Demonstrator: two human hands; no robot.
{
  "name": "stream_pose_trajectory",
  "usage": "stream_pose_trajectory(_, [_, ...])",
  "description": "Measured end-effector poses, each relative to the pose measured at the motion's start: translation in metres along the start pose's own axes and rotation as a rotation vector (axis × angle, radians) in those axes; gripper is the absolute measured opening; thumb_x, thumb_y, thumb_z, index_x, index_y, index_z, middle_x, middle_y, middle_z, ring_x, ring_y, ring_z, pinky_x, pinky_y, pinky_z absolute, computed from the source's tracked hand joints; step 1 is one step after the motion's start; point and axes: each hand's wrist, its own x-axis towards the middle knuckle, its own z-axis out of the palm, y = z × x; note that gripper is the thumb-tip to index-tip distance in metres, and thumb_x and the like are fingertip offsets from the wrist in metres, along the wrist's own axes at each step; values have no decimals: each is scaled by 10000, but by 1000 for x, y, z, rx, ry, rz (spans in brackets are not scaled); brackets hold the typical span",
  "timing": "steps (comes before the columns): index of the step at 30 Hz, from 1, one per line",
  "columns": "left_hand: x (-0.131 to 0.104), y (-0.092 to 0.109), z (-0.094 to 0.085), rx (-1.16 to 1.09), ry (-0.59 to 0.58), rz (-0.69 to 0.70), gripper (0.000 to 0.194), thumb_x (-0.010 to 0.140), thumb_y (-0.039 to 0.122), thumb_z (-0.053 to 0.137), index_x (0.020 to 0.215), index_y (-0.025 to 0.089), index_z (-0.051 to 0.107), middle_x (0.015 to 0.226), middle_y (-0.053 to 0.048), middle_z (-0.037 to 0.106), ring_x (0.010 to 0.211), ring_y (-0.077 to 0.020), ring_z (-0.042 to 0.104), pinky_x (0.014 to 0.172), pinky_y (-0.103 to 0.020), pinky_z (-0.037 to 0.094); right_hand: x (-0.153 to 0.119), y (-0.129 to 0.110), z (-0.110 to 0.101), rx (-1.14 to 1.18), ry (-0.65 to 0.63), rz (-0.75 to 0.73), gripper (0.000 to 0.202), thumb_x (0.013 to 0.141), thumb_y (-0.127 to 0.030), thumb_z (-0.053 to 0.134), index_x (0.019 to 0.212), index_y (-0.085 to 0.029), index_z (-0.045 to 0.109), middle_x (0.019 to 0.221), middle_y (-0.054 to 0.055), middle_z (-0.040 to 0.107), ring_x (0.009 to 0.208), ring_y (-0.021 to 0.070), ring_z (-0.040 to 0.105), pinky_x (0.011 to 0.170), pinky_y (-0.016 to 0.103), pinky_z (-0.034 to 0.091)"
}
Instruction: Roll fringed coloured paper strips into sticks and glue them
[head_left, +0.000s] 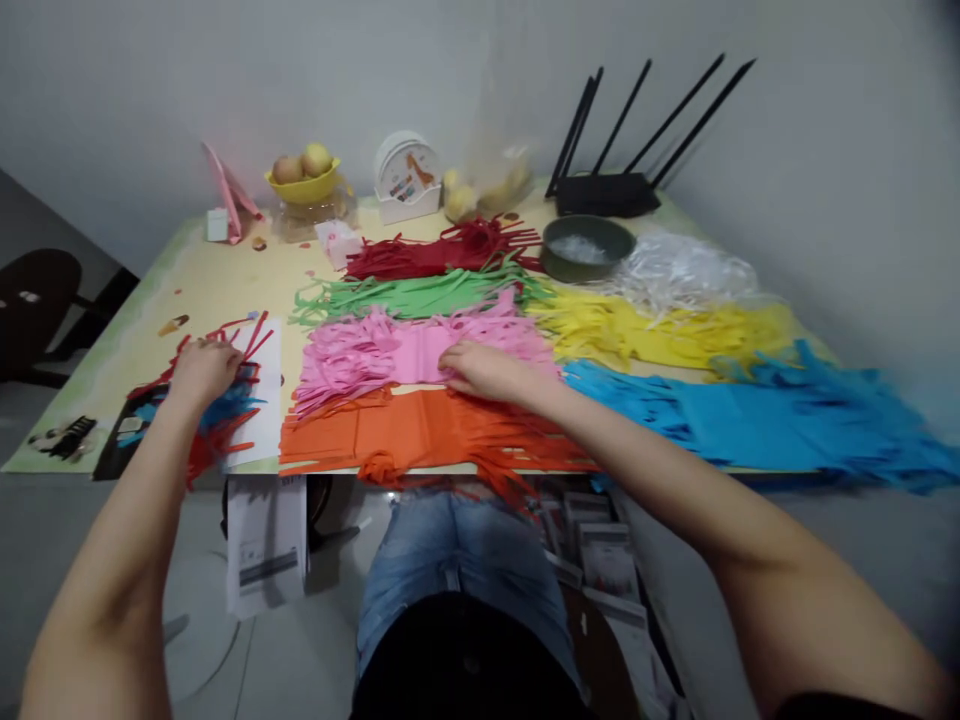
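My left hand (204,372) is closed over a small pile of red, blue and orange fringed strips (225,410) at the table's left, partly on a white sheet (261,400). With bent fingers, my right hand (480,370) pinches at the middle of a pink fringed stack (412,355); the fingertips are partly hidden. An orange fringed stack (405,430) lies just in front of it. Behind the pink are a green fringed stack (420,295) and a dark red one (412,258). To the right lie yellow (660,335) and blue fringed stacks (750,425).
A dark bowl (589,248) stands beside white shredded strips (682,270). Along the wall are a black router (607,193) with antennas, a yellow fruit basket (304,190) and a white holder (409,205). Small black clips (71,438) lie near the left front corner.
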Motion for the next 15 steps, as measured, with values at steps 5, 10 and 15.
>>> stream_pose_trajectory(5, [25,100,4,-88,-18,266,265,937,306,467,941,189,704,1136,-91,720,1122,-242,630,1066,-415,452,6,2,7,-19,-46,74,262,929,-103,510,1104,-25,689,1152,209,684,1072,275,643,908,311,428])
stream_pose_trajectory(10, [37,225,38,-380,-369,520,252,888,228,582,1081,125,707,1144,-142,710,1089,-254,658,997,-364,502,9,8,9,13,-17,148,284,961,-105,448,1118,-53,679,1136,184,693,1022,230,651,851,281,415])
stream_pose_trajectory(15, [44,247,63,-379,-444,441,249,750,193,725,979,94,719,1051,-164,708,954,-269,678,892,-357,532,6,14,4,62,8,186,249,930,-109,503,1095,-80,687,1097,139,726,1011,212,661,818,261,411])
